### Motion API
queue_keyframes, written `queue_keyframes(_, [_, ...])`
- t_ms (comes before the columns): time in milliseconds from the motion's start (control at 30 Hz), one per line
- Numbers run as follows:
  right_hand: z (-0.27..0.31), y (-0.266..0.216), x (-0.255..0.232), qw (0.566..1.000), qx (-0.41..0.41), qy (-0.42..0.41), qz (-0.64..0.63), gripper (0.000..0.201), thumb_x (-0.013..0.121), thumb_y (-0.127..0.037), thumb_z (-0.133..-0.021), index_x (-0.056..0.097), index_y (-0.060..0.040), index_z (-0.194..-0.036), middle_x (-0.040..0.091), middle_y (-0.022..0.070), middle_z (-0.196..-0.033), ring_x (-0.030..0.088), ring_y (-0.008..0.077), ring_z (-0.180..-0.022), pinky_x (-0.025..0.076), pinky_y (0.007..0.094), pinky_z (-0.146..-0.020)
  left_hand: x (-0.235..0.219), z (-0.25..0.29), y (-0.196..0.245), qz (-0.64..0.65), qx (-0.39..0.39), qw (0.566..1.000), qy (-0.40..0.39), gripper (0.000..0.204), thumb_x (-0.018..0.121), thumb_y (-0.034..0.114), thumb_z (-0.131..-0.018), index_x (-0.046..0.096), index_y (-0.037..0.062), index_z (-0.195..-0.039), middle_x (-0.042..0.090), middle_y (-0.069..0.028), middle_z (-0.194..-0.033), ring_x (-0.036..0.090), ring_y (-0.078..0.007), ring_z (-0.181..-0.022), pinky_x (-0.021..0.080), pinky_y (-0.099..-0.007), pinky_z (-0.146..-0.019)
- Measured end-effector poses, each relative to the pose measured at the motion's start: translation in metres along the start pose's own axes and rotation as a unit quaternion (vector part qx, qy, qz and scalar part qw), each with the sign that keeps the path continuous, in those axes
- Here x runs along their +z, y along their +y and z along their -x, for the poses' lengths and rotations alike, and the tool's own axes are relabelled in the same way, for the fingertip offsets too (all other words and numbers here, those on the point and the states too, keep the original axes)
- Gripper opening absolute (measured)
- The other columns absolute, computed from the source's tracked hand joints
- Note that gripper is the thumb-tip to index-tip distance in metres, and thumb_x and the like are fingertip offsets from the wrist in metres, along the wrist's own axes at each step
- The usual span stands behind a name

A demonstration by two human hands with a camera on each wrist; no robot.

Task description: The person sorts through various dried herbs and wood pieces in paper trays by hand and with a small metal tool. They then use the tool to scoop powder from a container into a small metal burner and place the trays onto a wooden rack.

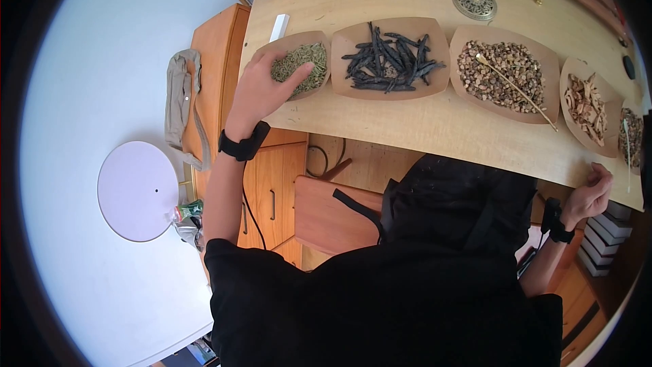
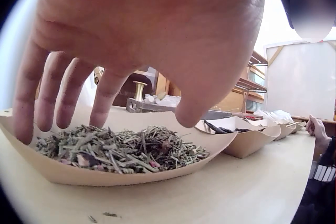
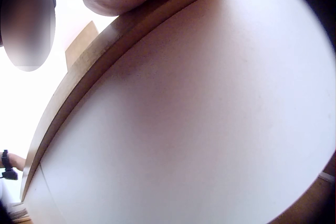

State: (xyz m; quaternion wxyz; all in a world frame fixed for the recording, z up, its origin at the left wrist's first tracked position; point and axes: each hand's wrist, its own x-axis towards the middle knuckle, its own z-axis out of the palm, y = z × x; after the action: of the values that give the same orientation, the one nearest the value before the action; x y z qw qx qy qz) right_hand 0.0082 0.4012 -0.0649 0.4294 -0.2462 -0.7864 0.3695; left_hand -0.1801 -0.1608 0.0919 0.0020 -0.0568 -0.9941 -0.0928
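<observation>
My left hand (image 1: 261, 90) is over a brown paper tray (image 2: 131, 179) of dried green herb (image 2: 121, 150). Its fingers point down, spread and nearly straight, with the tips along the far side of the heap and the thumb apart on the near right. Nothing shows in its grasp. To the right, a second tray holds black, shrivelled pods or roots (image 1: 390, 61). At the table's front edge on the right, my right hand (image 1: 589, 196) rests with loosely curled fingers, holding nothing visible. The right wrist view catches only part of that hand, above the table edge (image 3: 79, 77).
Further right are trays of brown chopped pieces (image 1: 499, 71) with a thin brass spoon (image 1: 519, 88) across them, and pale dried slices (image 1: 585, 109). An openwork brass lid (image 1: 475, 2) lies behind. A white block (image 1: 279, 28) lies beyond the herb tray. Cabinets (image 1: 272, 183) stand below left.
</observation>
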Motion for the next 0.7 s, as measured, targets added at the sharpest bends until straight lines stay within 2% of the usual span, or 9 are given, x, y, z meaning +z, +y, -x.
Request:
queue_keyframes(133, [0.0,0.002,0.0,1.0,-0.014,-0.001,0.0,0.046,0.036,-0.022,-0.109,0.07,-0.001,-0.087,0.054,-0.0001,-0.074,0.043,0.0103,-0.068,0.034,0.0249,-0.064,0.006,-0.006,-0.006,-0.013,0.016,1.0,-0.008,0.063,0.083,0.045,-0.081,0.066,0.0012,-0.124,0.067,-0.0183,-0.116,0.064,-0.0264,-0.104,0.052,-0.0371,-0.09])
queue_keyframes(200, [0.0,0.002,0.0,1.0,-0.013,-0.002,-0.003,0.046,0.036,-0.022,-0.109,0.07,-0.0011,-0.086,0.054,0.0,-0.074,0.043,0.0104,-0.068,0.035,0.025,-0.064,0.004,-0.009,-0.003,0.027,-0.011,0.999,-0.045,0.069,0.084,0.046,-0.076,0.065,-0.0022,-0.121,0.066,-0.0218,-0.117,0.063,-0.0353,-0.112,0.051,-0.0416,-0.097])
queue_keyframes(233, [0.0,0.002,0.0,1.0,-0.014,-0.004,-0.007,0.045,0.036,-0.022,-0.108,0.07,-0.0011,-0.086,0.054,0.0001,-0.074,0.043,0.0104,-0.068,0.035,0.025,-0.063,0.006,-0.01,-0.006,0.027,-0.01,0.999,-0.045,0.069,0.084,0.046,-0.076,0.065,-0.0022,-0.121,0.066,-0.0218,-0.117,0.063,-0.0353,-0.112,0.051,-0.0416,-0.097])
queue_keyframes(300, [0.0,0.004,-0.001,1.0,-0.014,-0.005,-0.001,0.045,0.036,-0.022,-0.108,0.07,-0.0011,-0.086,0.055,0.0003,-0.074,0.043,0.0106,-0.068,0.035,0.0251,-0.063,0.012,-0.014,-0.015,0.052,0.031,0.997,-0.044,0.058,0.083,0.037,-0.076,0.066,0.0015,-0.119,0.067,-0.0197,-0.116,0.063,-0.0331,-0.113,0.051,-0.0407,-0.097])
queue_keyframes(433, [0.0,0.004,-0.001,1.0,-0.015,-0.005,0.009,0.044,0.036,-0.021,-0.108,0.069,-0.0013,-0.086,0.057,0.0008,-0.074,0.044,0.0111,-0.068,0.036,0.0254,-0.063,0.015,-0.017,-0.018,0.068,0.039,0.996,-0.043,0.048,0.083,0.026,-0.075,0.067,0.0035,-0.115,0.068,-0.0179,-0.115,0.065,-0.0311,-0.111,0.051,-0.0384,-0.097])
queue_keyframes(533, [0.0,0.003,-0.001,0.999,-0.029,-0.006,0.018,0.045,0.036,-0.022,-0.108,0.069,-0.0014,-0.086,0.057,0.0009,-0.074,0.044,0.0113,-0.068,0.036,0.0256,-0.063,0.019,-0.019,-0.029,0.144,0.044,0.988,-0.043,0.041,0.081,0.015,-0.076,0.068,0.0028,-0.112,0.068,-0.0155,-0.115,0.066,-0.0281,-0.107,0.051,-0.0355,-0.095])
queue_keyframes(600, [0.0,0.004,-0.001,0.999,-0.03,-0.007,0.018,0.045,0.036,-0.022,-0.108,0.069,-0.0013,-0.086,0.057,0.0011,-0.074,0.044,0.0114,-0.068,0.036,0.0257,-0.063,0.021,-0.021,-0.035,0.209,0.039,0.976,-0.053,0.035,0.079,0.008,-0.077,0.068,0.0026,-0.111,0.069,-0.0117,-0.109,0.067,-0.0224,-0.102,0.051,-0.0331,-0.091])
queue_keyframes(633, [0.0,0.005,-0.001,0.999,-0.031,-0.008,0.019,0.045,0.036,-0.022,-0.108,0.069,-0.0012,-0.086,0.057,0.0012,-0.074,0.044,0.0115,-0.068,0.036,0.0258,-0.063,0.019,-0.022,-0.037,0.209,0.039,0.976,-0.053,0.035,0.079,0.008,-0.077,0.068,0.0026,-0.111,0.069,-0.0117,-0.109,0.067,-0.0224,-0.102,0.051,-0.0331,-0.091])
queue_keyframes(700, [0.0,0.003,-0.001,1.0,-0.025,-0.006,0.013,0.045,0.036,-0.022,-0.109,0.069,-0.0011,-0.086,0.056,0.0012,-0.074,0.044,0.0115,-0.068,0.036,0.0258,-0.063,0.013,-0.024,-0.037,0.207,0.012,0.976,-0.064,0.033,0.08,0.008,-0.078,0.069,0.0024,-0.109,0.072,-0.007,-0.099,0.066,-0.0149,-0.096,0.052,-0.0306,-0.087])
